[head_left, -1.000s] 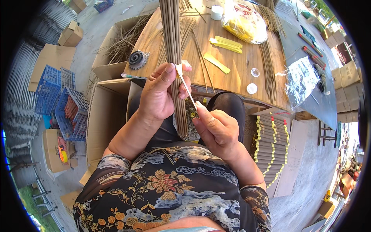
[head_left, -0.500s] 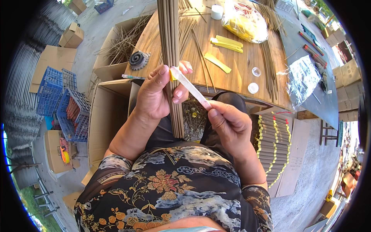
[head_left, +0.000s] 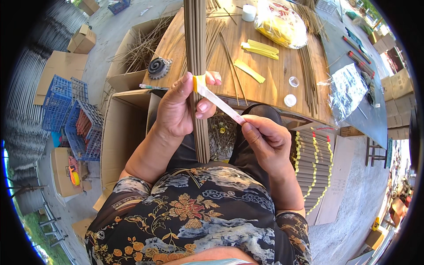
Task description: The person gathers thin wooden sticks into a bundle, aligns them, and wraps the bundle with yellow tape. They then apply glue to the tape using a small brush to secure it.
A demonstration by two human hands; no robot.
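Observation:
My left hand (head_left: 179,108) grips a long bundle of thin brown sticks (head_left: 196,39) held upright over my lap, its far end reaching across the wooden table (head_left: 274,75). A narrow paper strip (head_left: 216,99), yellow at one end and white along the rest, runs from my left thumb on the bundle down to my right hand (head_left: 265,141). My right thumb and fingers pinch the strip's white end and hold it taut, a little to the right of the bundle.
On the table lie yellow strips (head_left: 260,48), loose sticks (head_left: 309,75), a yellow bag (head_left: 280,22), two small lids (head_left: 291,90). Open cardboard boxes (head_left: 119,132) stand at my left, blue crates (head_left: 73,119) beyond. A stack of banded stick bundles (head_left: 311,172) lies at my right.
My right hand has pulled away from the bundle to the lower right, drawing the strip out straight. The left hand keeps its grip on the sticks.

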